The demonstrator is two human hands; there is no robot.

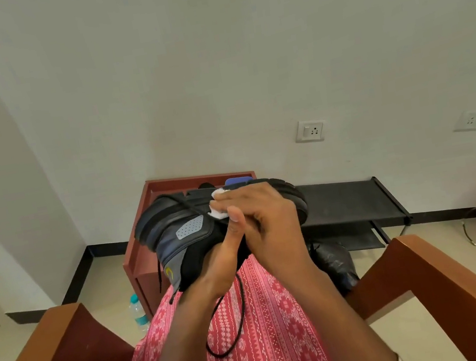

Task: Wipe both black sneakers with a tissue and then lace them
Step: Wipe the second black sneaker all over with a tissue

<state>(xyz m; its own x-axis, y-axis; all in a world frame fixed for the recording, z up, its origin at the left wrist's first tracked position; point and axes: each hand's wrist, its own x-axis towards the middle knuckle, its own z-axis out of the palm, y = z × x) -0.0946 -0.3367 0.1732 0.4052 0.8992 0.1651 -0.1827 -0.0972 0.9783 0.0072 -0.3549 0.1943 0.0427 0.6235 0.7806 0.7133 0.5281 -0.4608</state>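
Holding the black sneaker [171, 224] up over the lap [271, 359], the left grip [214, 267] clasps it from below while the right grip [264, 210] (the one on top) presses a pinched tissue [218, 208] onto its side, and the shoe lies long-ways from left to right.

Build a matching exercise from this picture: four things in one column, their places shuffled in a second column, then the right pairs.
1. tissue
2. sneaker
3. water bottle
4. lace

A. on the floor beside the cabinet
B. in the left hand grip
C. hanging over the pink cloth
D. under the fingers of the right hand

Pairs: 1-D, 2-B, 3-A, 4-C
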